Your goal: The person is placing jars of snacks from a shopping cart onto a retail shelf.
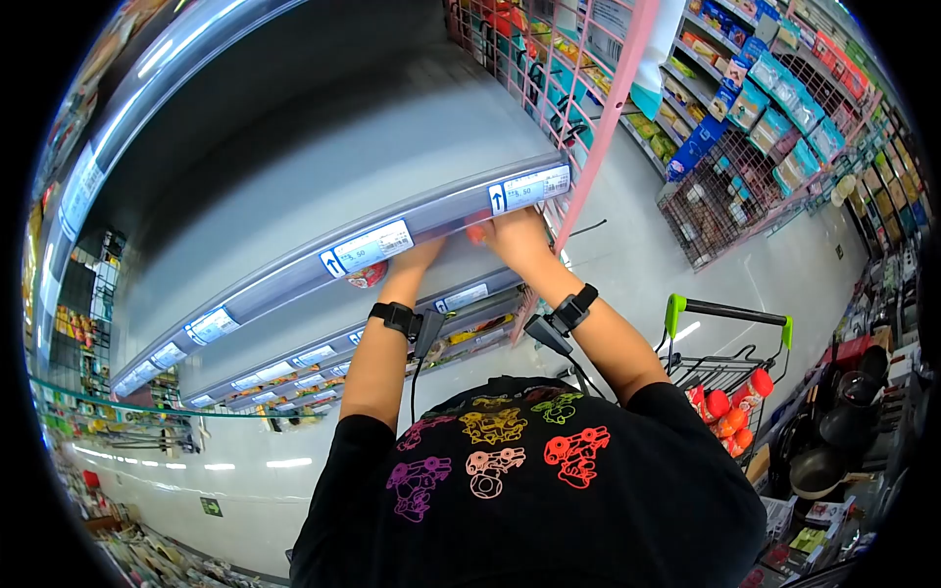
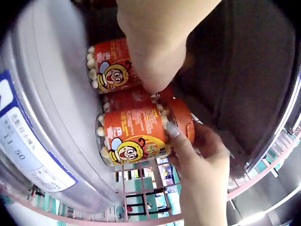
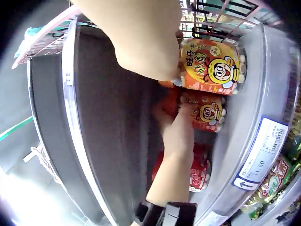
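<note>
On the shelf, my right hand (image 1: 515, 240) (image 2: 200, 157) grips the lid end of an orange-labelled jar (image 2: 134, 134) (image 3: 211, 66) beside the pink mesh; its fingers are hidden in the right wrist view. My left hand (image 1: 420, 255) (image 3: 176, 136) is around the lid end of the neighbouring jar (image 3: 204, 110), somewhat blurred. In the left wrist view the left hand (image 2: 157, 61) hides its own fingers. Another jar (image 2: 110, 66) (image 3: 200, 172) stands on the far side of the left hand. The head view shows part of a red jar (image 1: 368, 274) under the shelf edge.
A shelf rail with price labels (image 1: 368, 248) runs above my hands in the head view. Pink mesh (image 1: 588, 147) closes the shelf's right end. A cart (image 1: 730, 312) holding several red-lidded jars (image 1: 730, 421) stands at the right, with pans (image 1: 818, 472) beyond it.
</note>
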Tool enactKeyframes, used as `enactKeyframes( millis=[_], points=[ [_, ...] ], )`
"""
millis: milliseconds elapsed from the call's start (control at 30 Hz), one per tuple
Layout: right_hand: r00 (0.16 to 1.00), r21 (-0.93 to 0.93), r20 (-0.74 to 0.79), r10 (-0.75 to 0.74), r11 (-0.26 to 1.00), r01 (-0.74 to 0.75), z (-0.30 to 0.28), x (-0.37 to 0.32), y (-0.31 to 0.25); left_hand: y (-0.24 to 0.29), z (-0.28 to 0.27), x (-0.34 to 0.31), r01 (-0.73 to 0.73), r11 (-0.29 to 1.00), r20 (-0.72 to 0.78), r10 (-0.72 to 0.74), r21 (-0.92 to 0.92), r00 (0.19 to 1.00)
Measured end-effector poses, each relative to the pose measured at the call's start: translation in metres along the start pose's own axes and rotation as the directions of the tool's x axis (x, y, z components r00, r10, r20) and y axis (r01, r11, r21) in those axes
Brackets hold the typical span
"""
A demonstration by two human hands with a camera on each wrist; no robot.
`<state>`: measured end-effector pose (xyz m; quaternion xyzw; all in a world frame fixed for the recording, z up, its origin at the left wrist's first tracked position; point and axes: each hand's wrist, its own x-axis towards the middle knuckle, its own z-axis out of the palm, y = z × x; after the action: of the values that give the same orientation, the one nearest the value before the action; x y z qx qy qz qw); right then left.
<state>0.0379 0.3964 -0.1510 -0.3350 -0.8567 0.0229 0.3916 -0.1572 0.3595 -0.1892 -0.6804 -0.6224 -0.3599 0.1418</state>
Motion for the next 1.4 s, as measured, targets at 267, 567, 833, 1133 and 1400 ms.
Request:
enactKeyframes(
  millis=[267,567,833,1133,1400],
  points=[
    [0.997,0.013,-0.034,0.062,0.998,-0.062,0.014,0.01,0.003,-0.009,0.003,0.004,0.039,0.983,0.03,-0.035,-0.18,0.999],
    [0.995,-0.073,-0.08,-0.058,0.996,0.052,-0.011,-0.026,-0.024,0.039,-0.032,-0.021,0.189,0.98,0.038,-0.192,0.065,0.981],
    [0.983,0.259,-0.178,-0.05,0.961,0.095,-0.053,-0.075,-0.049,0.108,-0.045,-0.055,0.032,0.983,-0.196,-0.068,-0.178,0.978],
    [0.942,0.314,-0.282,0.182,0.945,-0.088,-0.076,-0.161,-0.03,0.177,-0.025,-0.093,-0.229,0.894,-0.158,0.18,-0.385,0.971],
    [0.73,0.274,-0.447,0.517,0.856,-0.438,-0.144,-0.233,-0.011,0.249,0.005,-0.106,-0.333,0.7,-0.03,0.407,-0.632,0.913]
  ],
)
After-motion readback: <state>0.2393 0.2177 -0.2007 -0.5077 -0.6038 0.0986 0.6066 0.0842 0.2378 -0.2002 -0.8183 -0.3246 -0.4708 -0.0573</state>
